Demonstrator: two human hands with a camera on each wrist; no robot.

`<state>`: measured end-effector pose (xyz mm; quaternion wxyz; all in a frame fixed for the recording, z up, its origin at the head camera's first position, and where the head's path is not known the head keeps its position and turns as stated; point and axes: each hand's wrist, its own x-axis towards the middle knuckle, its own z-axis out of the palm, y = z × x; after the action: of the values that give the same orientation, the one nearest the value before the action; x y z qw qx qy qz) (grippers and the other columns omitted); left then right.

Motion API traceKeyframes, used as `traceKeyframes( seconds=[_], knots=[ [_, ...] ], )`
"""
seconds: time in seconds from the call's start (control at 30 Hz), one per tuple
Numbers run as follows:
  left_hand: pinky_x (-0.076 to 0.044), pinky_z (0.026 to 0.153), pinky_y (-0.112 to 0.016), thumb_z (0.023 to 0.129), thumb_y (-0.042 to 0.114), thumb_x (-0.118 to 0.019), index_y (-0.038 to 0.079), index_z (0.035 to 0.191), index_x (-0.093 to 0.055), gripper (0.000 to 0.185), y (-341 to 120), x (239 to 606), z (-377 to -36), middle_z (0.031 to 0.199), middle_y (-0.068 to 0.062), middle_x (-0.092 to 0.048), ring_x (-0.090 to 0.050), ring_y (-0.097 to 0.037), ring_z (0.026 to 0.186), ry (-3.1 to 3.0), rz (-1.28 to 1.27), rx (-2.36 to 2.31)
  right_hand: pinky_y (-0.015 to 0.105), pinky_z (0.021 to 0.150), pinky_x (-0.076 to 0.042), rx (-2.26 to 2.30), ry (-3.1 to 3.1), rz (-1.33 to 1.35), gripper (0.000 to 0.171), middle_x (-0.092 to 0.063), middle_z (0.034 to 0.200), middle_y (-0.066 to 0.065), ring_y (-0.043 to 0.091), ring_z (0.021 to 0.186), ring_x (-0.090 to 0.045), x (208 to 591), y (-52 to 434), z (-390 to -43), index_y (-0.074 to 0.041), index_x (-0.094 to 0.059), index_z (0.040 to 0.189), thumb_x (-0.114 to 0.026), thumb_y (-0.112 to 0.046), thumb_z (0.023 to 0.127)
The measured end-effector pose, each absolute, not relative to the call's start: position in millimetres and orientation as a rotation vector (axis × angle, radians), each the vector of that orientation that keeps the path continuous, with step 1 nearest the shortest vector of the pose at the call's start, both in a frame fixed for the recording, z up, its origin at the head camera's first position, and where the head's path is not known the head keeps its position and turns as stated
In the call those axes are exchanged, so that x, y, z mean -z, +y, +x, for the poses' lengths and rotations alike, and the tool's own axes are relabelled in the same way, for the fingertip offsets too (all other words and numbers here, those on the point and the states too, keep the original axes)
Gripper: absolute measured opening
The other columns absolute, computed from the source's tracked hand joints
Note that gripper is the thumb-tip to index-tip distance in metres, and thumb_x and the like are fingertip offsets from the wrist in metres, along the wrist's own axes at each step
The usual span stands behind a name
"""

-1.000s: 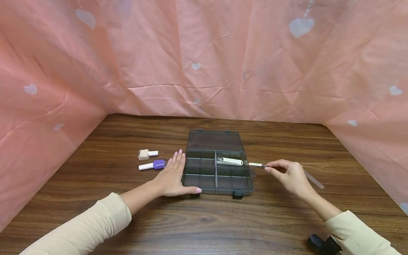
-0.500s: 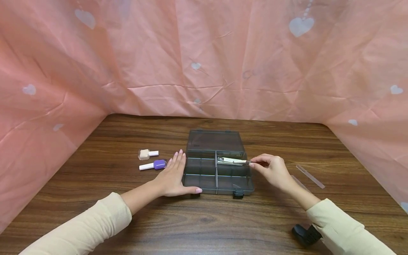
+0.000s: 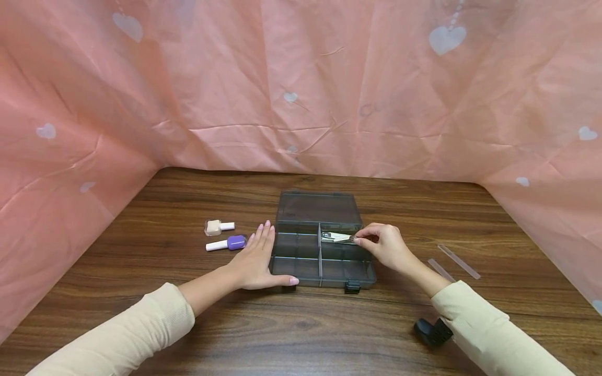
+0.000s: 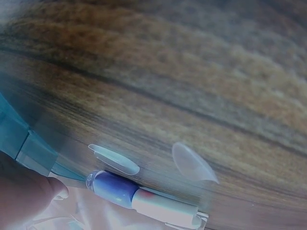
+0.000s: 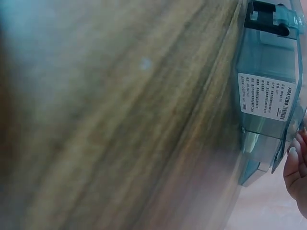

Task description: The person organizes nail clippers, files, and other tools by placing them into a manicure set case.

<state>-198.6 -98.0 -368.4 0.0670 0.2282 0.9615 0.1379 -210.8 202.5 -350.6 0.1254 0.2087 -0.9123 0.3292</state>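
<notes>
My right hand (image 3: 383, 248) pinches a small slim nail clipper (image 3: 347, 239), silver with a pale strip, between thumb and fingers. It is over a larger white nail clipper (image 3: 331, 236) in the back right compartment of the dark see-through divider box (image 3: 296, 269); whether the two touch is unclear. My left hand (image 3: 254, 261) lies with straight fingers along the box's left side, thumb at its front edge. A purple nail polish bottle (image 3: 236, 242) lies by the left fingers, white cap outward. In the right wrist view, the box's side bears a printed label (image 5: 266, 97).
Behind the purple bottle lies a beige nail polish bottle (image 3: 213, 227). Two narrow clear strips (image 3: 460, 261) lie right of the box. The box's lid (image 3: 319, 208) is folded back, and a black device (image 3: 432, 332) sits at the right wrist. Pink curtains surround the wooden table (image 3: 301, 329).
My right hand has carried the small nail clipper leftward from beside the box into the space over the back right compartment. The clear strips have come into fuller view. My left hand stays put.
</notes>
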Motion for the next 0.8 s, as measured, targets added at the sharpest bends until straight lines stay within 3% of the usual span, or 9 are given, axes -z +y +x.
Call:
traceKeyframes(
  seconds=[0.37,0.8],
  knots=[
    [-0.008,0.118,-0.045,0.07,0.075,-0.056,-0.005,0.147,-0.005,0.122,-97.5,366.3,-198.3,0.155,-0.022,0.004,0.003,-0.034,0.144,2.889,0.684,-0.393,0.019,0.053,-0.039,-0.822,-2.747,0.73,0.004,-0.066,0.074,0.006,0.004,0.061,-0.046,350.1,194.4,-222.9,0.0,-0.072,0.079,-0.07,-0.004,0.079],
    [-0.009,0.118,-0.046,0.071,0.075,-0.056,-0.005,0.146,-0.005,0.121,-97.2,363.6,-197.5,0.154,-0.023,0.003,0.003,-0.034,0.144,2.869,0.687,-0.406,0.024,0.058,-0.045,-0.656,-2.837,0.83,0.005,-0.066,0.073,0.008,0.016,0.067,-0.059,342.1,190.3,-230.2,0.002,-0.073,0.077,-0.071,-0.002,0.077]
  ],
)
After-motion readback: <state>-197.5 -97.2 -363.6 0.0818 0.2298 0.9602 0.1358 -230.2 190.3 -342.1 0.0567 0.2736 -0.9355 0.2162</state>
